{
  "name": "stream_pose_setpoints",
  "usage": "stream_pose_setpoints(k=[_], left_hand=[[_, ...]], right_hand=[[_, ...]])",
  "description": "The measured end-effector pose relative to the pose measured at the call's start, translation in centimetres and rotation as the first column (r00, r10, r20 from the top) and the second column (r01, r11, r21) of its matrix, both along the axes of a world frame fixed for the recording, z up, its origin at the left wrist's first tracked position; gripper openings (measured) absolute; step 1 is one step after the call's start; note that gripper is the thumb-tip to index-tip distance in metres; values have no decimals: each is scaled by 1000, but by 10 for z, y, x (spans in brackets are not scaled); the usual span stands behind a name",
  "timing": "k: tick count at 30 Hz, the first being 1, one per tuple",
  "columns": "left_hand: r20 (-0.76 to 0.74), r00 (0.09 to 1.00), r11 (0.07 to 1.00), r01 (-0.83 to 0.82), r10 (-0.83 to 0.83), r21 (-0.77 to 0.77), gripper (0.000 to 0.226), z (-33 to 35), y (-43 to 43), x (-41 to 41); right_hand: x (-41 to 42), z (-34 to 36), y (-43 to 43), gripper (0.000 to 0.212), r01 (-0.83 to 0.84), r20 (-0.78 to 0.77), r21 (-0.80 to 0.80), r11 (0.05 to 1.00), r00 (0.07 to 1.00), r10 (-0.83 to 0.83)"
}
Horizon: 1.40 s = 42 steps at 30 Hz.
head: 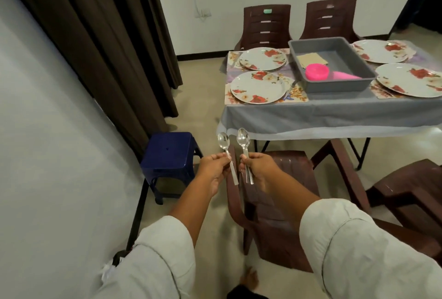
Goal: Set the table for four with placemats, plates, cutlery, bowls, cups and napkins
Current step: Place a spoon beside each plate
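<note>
Home dining room: cloth-covered tabletop (334, 112), floral plates (258, 87), brown plastic chairs (266, 27), dark curtain (95, 23), blue stool (168, 155).

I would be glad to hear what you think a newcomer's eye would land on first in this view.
First, the two hands held up mid-frame: the left hand pinches one steel spoon, and the right hand grips what look like two more spoons. Beyond them, four floral plates sit on placemats on the grey-clothed table, flanking a grey tub with a bright pink container inside.
</note>
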<state>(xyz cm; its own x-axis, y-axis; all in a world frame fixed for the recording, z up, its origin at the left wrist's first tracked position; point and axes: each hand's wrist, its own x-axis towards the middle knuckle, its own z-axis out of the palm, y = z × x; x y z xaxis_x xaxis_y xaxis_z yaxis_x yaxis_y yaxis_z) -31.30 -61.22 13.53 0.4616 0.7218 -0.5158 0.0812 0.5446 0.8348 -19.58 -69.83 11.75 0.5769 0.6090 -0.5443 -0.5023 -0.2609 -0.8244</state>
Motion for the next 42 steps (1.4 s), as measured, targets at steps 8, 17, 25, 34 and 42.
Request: stream_pose_setpoints(k=[8,17,25,34,42], left_hand=[[-75,994,995,75,-79,-60,14,-26,70,47],[-85,992,991,86,-94,-102,15,-31,145,118],[-168,984,997,44,-55,-63,18,-52,278,225],[-322,943,993,48,-81,-112,17,-120,412,353],[-474,881,1000,-17,9,-12,24,-161,450,406]], right_hand=[[44,-34,65,11,115,7,-84,990,993,-115],[87,-42,124,12,220,52,-117,968,975,-215],[159,-43,203,8,337,112,-116,934,939,-325],[236,-35,305,7,512,67,-128,849,859,-508],[278,-46,333,18,554,115,-157,817,832,-542]])
